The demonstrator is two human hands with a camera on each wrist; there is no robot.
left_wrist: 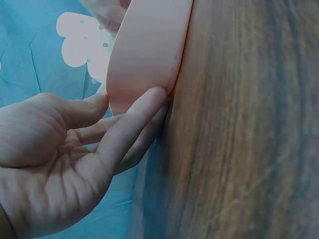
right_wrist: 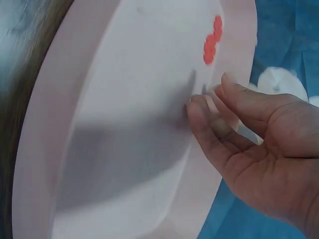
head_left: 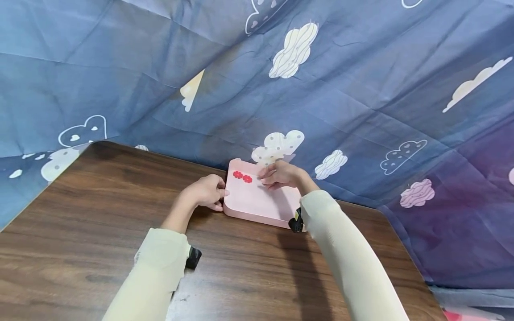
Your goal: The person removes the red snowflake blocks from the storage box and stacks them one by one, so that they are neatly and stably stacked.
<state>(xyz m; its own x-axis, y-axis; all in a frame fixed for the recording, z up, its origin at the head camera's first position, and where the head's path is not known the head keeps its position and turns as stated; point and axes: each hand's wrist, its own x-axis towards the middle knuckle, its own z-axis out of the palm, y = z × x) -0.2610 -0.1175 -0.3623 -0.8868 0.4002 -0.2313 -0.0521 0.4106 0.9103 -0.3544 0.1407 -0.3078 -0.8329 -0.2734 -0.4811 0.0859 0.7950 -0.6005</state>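
Observation:
A shallow pink tray (head_left: 257,200) with rounded corners lies on the wooden table, against the cloth backdrop. Two red flower-shaped pieces (head_left: 242,177) sit side by side inside it, close to its far left corner. My left hand (head_left: 206,192) holds the tray's left side, thumb at the rim and fingers along the outer wall (left_wrist: 144,50). Over the far part of the tray hovers my right hand (head_left: 279,174), its fingers loosely bent. In the right wrist view, thumb and fingertips stand apart beside the red pieces (right_wrist: 212,42), with nothing clearly seen between them.
The brown wooden table (head_left: 104,214) spreads to the left and in front of the tray. Behind it hangs a blue cloth (head_left: 225,89) with cloud prints, right at the table's back edge. A dark wrist device (head_left: 296,220) is near the tray's front right corner.

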